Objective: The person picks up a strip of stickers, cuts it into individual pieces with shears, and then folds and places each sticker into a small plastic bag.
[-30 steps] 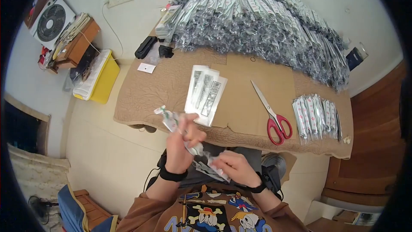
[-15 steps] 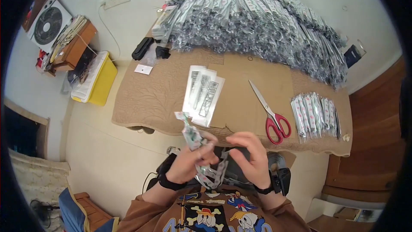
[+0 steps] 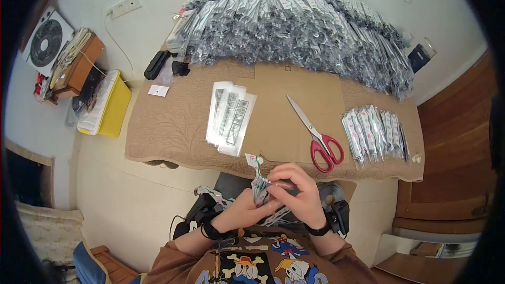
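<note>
In my left hand (image 3: 246, 210) is a bundle of printed sachet strip (image 3: 258, 183), white with a green wavy line and red marks, its free end pointing up toward the table. My right hand (image 3: 299, 189) meets it from the other side, thumb and fingertips pinching at the bundle's right edge. More of the strip trails below my hands over my lap, partly hidden. On the table beyond lie red-handled scissors (image 3: 316, 135), blades slightly apart, and a few flat white printed bags (image 3: 230, 118) that overlap.
A long heap of filled clear packets (image 3: 294, 26) lines the table's back. A smaller row of packets (image 3: 372, 132) lies at the right. A black case (image 3: 157, 65) and a white card (image 3: 158, 90) are at the left. Cardboard (image 3: 284, 126) covers the table's middle.
My right hand has come in from apart to touch the strip bundle. The bundle has moved right and down with my left hand, and the whole view has shifted slightly.
</note>
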